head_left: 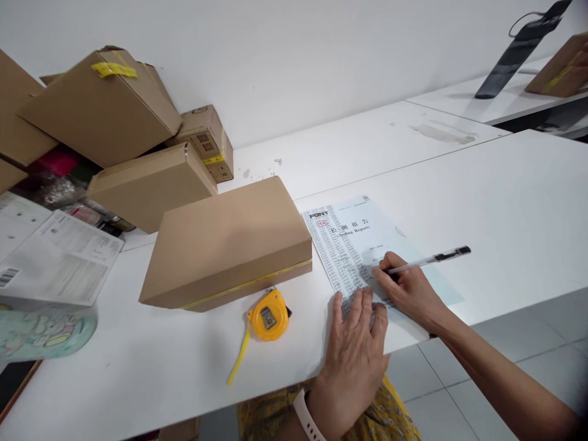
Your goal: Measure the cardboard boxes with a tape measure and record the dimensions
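Observation:
A pen (425,260) with a clear barrel and dark cap end is gripped in my right hand (408,291), its tip hidden by my fingers. That hand rests on a pale blue printed sheet (381,226) headed "Testing Report", whose left part is covered in small rows of writing. My left hand (356,340), with a light band on the wrist, lies flat with fingers spread on the sheet's lower left edge. Left of it sits a yellow tape measure (269,315) with a yellow strap. Behind that lies a closed cardboard box (229,245) sealed with yellow tape.
More cardboard boxes (105,104) are piled at the back left, beside a white printed carton (59,251) and a pale green patterned object (46,334). A dark bottle (514,55) stands at the far right near another box (560,67). The white table's (505,202) front edge runs close to me.

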`<state>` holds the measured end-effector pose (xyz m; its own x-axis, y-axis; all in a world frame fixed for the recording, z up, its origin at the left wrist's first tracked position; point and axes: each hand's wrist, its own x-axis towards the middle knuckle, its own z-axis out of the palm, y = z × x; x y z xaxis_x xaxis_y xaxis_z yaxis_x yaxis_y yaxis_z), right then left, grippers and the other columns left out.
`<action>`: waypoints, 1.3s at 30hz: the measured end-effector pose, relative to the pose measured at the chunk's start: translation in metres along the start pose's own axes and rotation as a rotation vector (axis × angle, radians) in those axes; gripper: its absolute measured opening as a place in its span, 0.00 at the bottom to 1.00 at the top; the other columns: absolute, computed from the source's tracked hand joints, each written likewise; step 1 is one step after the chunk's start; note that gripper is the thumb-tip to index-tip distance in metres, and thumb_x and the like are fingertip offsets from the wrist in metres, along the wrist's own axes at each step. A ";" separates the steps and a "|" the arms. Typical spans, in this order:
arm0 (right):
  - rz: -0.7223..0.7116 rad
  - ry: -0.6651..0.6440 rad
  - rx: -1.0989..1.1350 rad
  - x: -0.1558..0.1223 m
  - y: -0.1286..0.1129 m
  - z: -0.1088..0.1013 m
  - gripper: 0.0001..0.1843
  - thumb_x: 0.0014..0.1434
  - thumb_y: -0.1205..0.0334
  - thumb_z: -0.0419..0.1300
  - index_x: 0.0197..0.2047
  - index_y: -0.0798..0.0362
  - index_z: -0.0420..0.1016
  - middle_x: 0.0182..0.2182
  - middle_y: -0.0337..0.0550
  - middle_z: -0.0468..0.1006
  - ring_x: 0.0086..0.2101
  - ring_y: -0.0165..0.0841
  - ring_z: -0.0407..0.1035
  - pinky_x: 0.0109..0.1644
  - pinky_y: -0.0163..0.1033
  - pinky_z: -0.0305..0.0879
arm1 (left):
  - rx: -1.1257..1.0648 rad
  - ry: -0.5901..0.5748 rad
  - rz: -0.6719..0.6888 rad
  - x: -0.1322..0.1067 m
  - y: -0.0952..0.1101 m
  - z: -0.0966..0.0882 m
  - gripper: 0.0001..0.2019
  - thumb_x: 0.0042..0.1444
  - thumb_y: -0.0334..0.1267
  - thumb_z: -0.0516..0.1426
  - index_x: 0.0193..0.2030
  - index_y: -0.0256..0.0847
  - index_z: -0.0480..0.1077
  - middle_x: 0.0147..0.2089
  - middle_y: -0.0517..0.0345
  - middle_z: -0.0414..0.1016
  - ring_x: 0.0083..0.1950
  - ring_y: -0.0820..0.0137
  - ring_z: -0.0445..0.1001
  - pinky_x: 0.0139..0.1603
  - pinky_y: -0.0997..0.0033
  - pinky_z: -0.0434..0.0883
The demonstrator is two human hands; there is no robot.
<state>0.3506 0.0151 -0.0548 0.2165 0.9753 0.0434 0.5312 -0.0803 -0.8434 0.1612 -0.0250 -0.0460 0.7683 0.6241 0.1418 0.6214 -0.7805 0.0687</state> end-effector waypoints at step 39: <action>0.073 0.007 -0.007 0.000 -0.001 -0.001 0.15 0.63 0.54 0.58 0.28 0.47 0.59 0.17 0.29 0.57 0.20 0.28 0.52 0.23 0.36 0.51 | -0.011 0.001 -0.012 0.000 0.000 0.000 0.32 0.67 0.48 0.58 0.71 0.32 0.58 0.77 0.39 0.56 0.79 0.56 0.50 0.77 0.43 0.57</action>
<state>0.3509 0.0154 -0.0530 0.2601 0.9655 -0.0143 0.5196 -0.1524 -0.8407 0.1612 -0.0256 -0.0466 0.7610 0.6331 0.1416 0.6285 -0.7736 0.0809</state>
